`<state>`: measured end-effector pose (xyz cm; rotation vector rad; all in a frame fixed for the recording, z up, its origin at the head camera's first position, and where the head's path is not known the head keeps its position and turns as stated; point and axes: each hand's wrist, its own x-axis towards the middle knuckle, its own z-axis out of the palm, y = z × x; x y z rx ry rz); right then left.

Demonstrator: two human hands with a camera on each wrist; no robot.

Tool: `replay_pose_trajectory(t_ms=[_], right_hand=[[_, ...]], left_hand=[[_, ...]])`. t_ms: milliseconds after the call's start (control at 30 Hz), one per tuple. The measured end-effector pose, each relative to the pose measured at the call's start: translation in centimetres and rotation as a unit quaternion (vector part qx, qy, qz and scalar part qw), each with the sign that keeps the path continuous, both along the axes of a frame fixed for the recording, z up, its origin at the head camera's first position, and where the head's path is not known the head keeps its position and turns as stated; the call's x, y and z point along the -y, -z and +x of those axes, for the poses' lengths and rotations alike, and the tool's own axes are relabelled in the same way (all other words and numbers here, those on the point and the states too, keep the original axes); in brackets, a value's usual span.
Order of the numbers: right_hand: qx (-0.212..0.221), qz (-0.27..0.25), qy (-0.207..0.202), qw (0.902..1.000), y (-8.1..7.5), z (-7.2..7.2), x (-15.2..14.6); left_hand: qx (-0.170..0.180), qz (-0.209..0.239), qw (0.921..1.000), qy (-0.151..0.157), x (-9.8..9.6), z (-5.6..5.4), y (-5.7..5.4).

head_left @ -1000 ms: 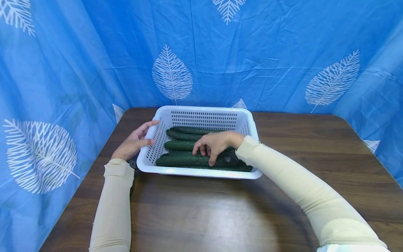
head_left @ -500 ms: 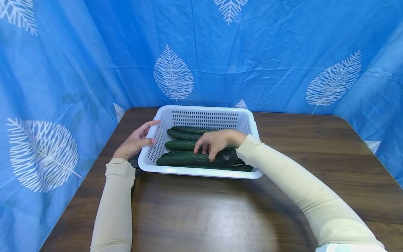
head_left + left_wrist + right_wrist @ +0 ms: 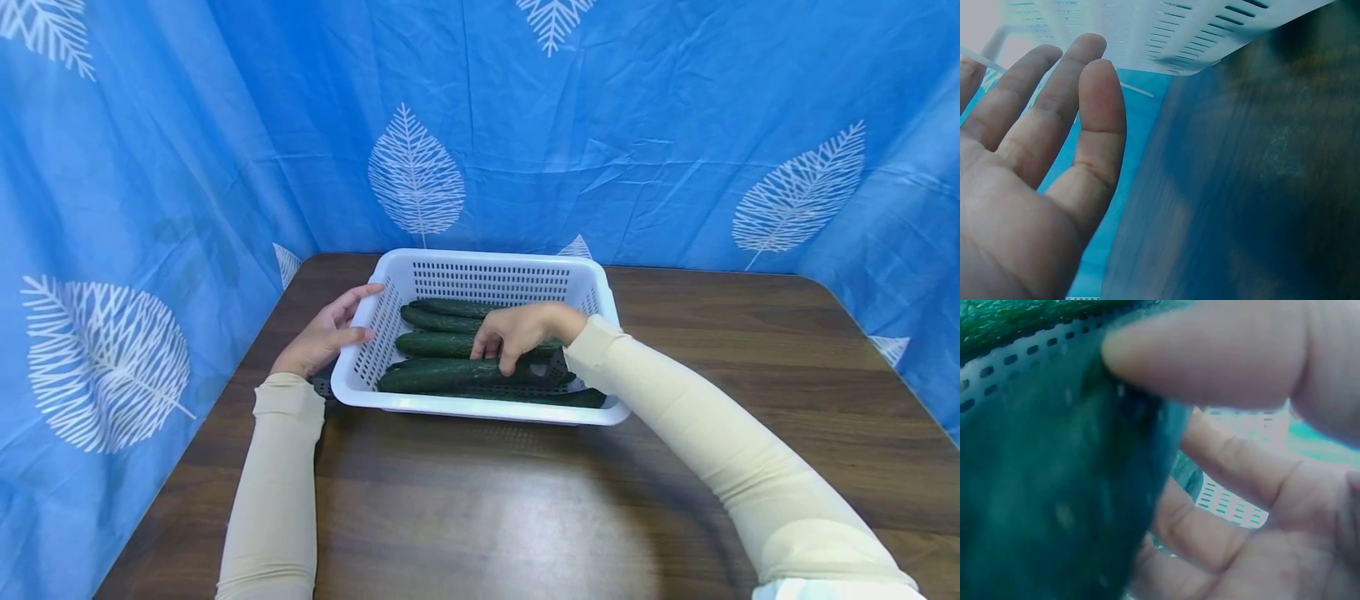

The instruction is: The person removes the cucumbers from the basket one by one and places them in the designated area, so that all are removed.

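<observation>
My right hand [image 3: 528,327] reaches into a white slotted plastic basket [image 3: 465,411] and grips a long dark green cucumber [image 3: 435,375]. In the right wrist view the thumb lies on one side of this cucumber [image 3: 1054,475], the fingers on the other. Its right part is partly hidden by my hand and wrist. Several more cucumbers lie lengthwise in the basket, one of them [image 3: 585,398] along the front wall. My left hand [image 3: 324,333] rests at the basket's left end, thumb and fingers spread. Its fingers look nearly straight beside the slotted wall [image 3: 1129,37] in the left wrist view.
The basket stands towards the back of a dark brown wooden table [image 3: 720,358]. Blue cloth [image 3: 555,167] with white leaf prints hangs behind the table and at both sides. A small black object [image 3: 322,385] shows beside my left wrist.
The right hand has closed round the cucumber, which has shifted slightly away from the front wall, opening a gap to the cucumber there. The left hand stays at the basket's end.
</observation>
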<state>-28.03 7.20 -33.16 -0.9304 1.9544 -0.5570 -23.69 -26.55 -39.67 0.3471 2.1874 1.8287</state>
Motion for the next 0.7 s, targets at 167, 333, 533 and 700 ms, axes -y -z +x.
replay_pose_trajectory(t_ms=[167,333,533,700], right_hand=[[-0.004,-0.016,0.037,0.9992,-0.33,0.12,-0.12],[-0.016,-0.029,0.049,0.9983,-0.22,0.22,-0.20],[-0.014,-0.038,0.061,0.9973,-0.06,0.48,-0.21],[-0.013,-0.046,0.085,0.9952,0.23,0.74,-0.16]], left_hand=[[0.001,0.006,1.0000,0.001,0.04,0.02,0.06],[0.002,0.004,1.0000,-0.003,0.10,0.05,0.09],[-0.002,0.005,1.0000,-0.003,0.15,0.09,0.09],[-0.002,0.006,1.0000,0.001,0.09,0.08,0.15]])
